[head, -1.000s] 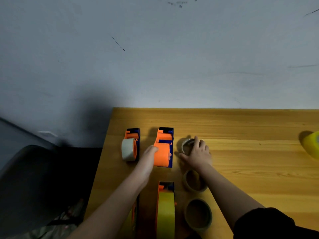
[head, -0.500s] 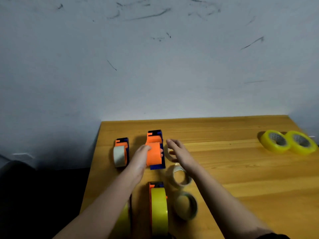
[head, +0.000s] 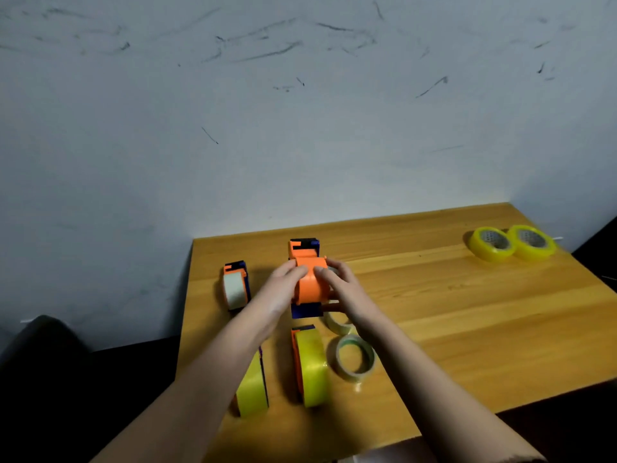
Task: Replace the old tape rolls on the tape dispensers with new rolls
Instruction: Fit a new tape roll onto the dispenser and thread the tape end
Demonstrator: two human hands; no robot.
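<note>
Left to right along the desk (head: 434,312):

- Near the desk's left edge, toward the far side, a dispenser with a pale roll (head: 235,290) is standing untouched; that roll is probably still being counted as old.
- Just right of it, the orange dispenser (head: 310,282) is being held from both sides. The left hand (head: 283,289) is being pressed against its left flank with fingertips curled over the orange top; the right hand (head: 340,289) is being wrapped round the right flank, fingers on top, thumb low by the blue base. Both hands are clamped on it. No roll is being seen on it (hub side is hidden).
- Toward the near edge, two dispensers are carrying full yellow rolls: one (head: 253,389) partly under the left forearm, one (head: 312,369) right of it. These are being judged done.
- Right of those, two thin spent rolls are lying flat: one (head: 335,324) partly hidden under the right wrist, one (head: 354,357) nearer the near edge.
- By the far right corner, two new yellow rolls (head: 512,243) are lying side by side, touching, well apart from the hands.

Handling: the dispenser is being judged light, rigid plastic, smooth-sided, so it is best gripped across the flanks, away from the cutter end at the far side. A new roll is stiff; the outer rim should be gripped, not the sticky face.
</note>
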